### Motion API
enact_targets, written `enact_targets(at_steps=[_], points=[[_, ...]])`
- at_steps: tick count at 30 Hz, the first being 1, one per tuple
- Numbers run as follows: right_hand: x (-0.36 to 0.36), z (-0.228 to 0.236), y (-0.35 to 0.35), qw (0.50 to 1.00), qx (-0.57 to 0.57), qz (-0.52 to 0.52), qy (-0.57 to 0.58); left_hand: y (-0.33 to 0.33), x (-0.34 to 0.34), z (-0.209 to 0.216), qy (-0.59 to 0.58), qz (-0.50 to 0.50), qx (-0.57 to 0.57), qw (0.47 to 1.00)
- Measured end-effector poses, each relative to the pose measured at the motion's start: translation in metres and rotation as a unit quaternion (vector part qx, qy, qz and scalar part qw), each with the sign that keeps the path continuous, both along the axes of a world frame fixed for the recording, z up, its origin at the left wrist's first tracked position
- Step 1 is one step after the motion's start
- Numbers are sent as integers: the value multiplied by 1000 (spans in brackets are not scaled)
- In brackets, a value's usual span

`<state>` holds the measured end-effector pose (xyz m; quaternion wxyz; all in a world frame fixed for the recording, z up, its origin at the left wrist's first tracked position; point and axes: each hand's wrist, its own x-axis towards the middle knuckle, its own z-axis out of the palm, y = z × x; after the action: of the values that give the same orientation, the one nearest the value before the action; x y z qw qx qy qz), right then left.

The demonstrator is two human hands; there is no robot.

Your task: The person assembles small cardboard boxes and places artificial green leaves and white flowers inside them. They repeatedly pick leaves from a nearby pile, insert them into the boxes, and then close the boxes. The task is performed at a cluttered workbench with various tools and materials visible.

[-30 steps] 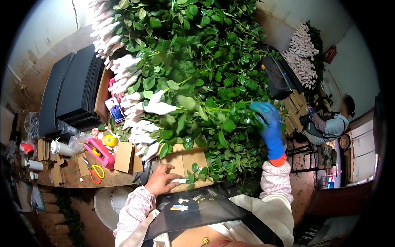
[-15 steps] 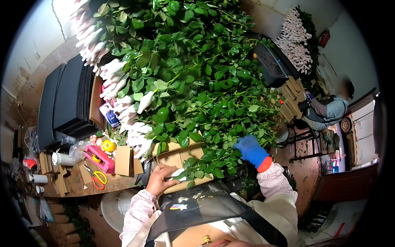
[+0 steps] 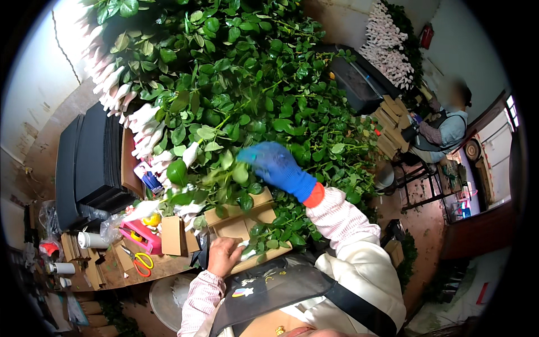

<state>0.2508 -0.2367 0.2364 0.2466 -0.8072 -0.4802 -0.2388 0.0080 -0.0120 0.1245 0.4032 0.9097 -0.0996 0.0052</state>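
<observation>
My bare left hand [image 3: 224, 255] lies at the near edge of the open cardboard wrapper [image 3: 241, 226], its fingers closed on a white-sleeved rose bud [image 3: 245, 253]. Leaves from that rose spread to the right across the wrapper. Over the leafy heap, my right hand [image 3: 275, 165], in a blue glove, closes on a rose stem; its fingertips are partly smeared by motion. Blurred leaves [image 3: 224, 174] trail left from it toward a white-sleeved bud [image 3: 143, 210] above the table's tools. The large heap of roses [image 3: 252, 95] fills the bench beyond, white-sleeved heads to the left.
Stacked dark sheets [image 3: 101, 163] stand at the left. On the table are a pink tape dispenser [image 3: 141, 236], scissors [image 3: 138, 262], a white cup [image 3: 92, 240] and cardboard pieces [image 3: 171, 236]. At the right, another person [image 3: 446, 132] works beside stacked cardboard [image 3: 390, 123].
My right hand has swung left and away from me over the heap, with a rose now stretching left from it. My left hand stays on its bud; the whole view has shifted a little.
</observation>
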Motion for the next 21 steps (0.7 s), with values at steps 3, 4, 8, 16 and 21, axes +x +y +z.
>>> enact_targets(at_steps=[3,4,8,16,21], points=[[-56,34,-13,991,-75,97,52,-7,-10,-11,61,55,-216,973],[-69,42,-18,984,-90,126,94,-1,-9,-14,26,14,-156,987],[-89,28,-86,944,-255,72,197,19,1,-53,152,-41,-173,972],[-107,-55,-142,806,-473,-228,274,2,-4,-22,103,51,-267,957],[-106,-60,-149,877,-397,-193,191,5,2,-7,47,1,-111,993]])
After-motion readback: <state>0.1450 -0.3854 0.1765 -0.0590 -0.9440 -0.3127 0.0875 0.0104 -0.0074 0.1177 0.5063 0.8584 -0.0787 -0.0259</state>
